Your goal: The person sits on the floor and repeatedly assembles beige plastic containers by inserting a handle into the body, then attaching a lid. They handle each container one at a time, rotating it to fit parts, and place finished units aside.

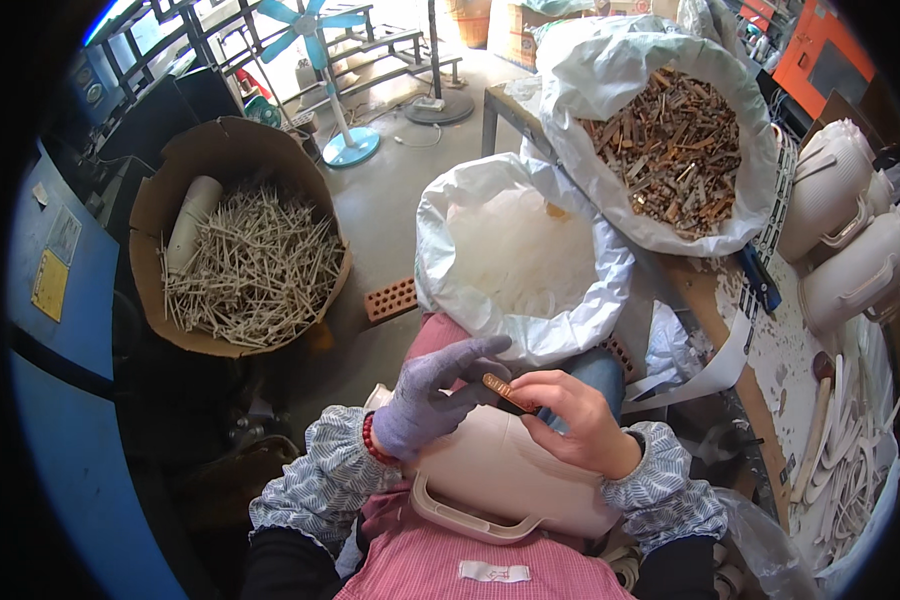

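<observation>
My right hand (574, 412), bare, pinches a small flat brown-gold piece with raised marks (503, 388) between thumb and fingertips. My left hand (432, 398), in a purple-grey glove, is at the piece's left end; its fingers are stretched out and apart, and I cannot tell whether they touch it. A beige plastic container (510, 465) lies on its side across my lap under both hands. Its loop handle (470, 520) faces my body. Just beyond my hands stands a white bag (610, 300) holding whitish, film-like material.
To the right, a bench (770, 385) carries a white sack (560, 100) of brown pieces, several beige containers (860, 270), a wooden-handled mallet (818, 410) and beige strips. At left stand a cardboard drum (155, 290) of thin beige sprues and a blue cabinet (65, 400). A perforated brick (391, 299) lies nearby.
</observation>
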The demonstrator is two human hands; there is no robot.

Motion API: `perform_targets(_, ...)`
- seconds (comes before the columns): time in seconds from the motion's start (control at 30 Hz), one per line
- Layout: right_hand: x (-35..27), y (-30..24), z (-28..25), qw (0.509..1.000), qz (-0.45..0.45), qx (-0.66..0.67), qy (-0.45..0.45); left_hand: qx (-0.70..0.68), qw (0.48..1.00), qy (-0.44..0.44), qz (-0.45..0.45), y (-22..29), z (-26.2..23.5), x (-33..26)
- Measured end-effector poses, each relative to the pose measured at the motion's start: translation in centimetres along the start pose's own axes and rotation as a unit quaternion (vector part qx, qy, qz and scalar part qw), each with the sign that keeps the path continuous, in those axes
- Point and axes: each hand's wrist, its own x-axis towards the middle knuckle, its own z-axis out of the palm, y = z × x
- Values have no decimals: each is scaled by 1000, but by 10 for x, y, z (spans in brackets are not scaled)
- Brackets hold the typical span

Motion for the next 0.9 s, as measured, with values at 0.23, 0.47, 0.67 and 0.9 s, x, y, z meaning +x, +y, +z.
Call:
perform_targets(0.23,16,-21,-6,985,-69,-85,-135,47,996,-65,-41,19,-4,-11)
perform_targets(0.47,25,-25,13,970,-179,-61,-150,93,983,-156,4,15,-19,-26)
perform_targets(0.67,5,-36,19,978,14,-2,-210,173,980,-94,14,20,-36,-89)
perform_targets(0.9,-12,-38,42,945,95,26,-313,190,962,-36,190,-31,-9,-126)
